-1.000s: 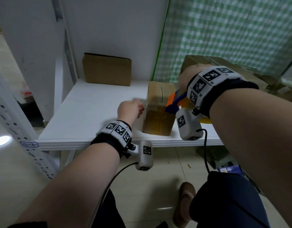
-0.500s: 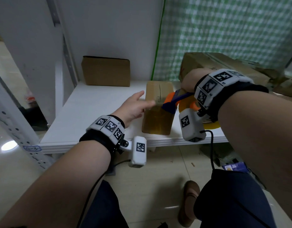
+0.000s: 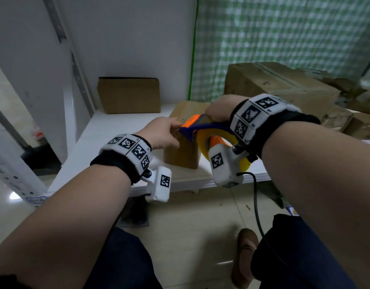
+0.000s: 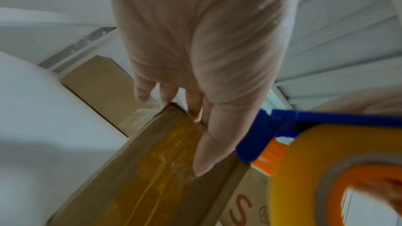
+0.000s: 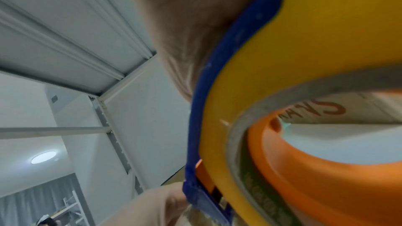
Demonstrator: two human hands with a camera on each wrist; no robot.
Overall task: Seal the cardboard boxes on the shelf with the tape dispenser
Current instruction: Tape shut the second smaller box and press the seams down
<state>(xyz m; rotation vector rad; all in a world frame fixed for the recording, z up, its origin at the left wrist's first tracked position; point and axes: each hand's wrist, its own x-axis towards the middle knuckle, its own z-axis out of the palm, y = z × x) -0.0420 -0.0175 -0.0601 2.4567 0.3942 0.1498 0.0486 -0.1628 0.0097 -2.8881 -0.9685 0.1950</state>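
Right hand [image 3: 218,108] fingers hidden behind tape dispenser [image 3: 203,130]; dispenser blurred, cropped in right wrist view.

Blue/orange dispenser [image 3: 203,128], yellow tape [image 3: 216,135]

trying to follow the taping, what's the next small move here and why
Probably draw the dispenser along the box top toward the person. The right hand grips it with its blue front at the box's near top edge, and the left hand rests its fingers on the tape there, seemingly holding that end down.
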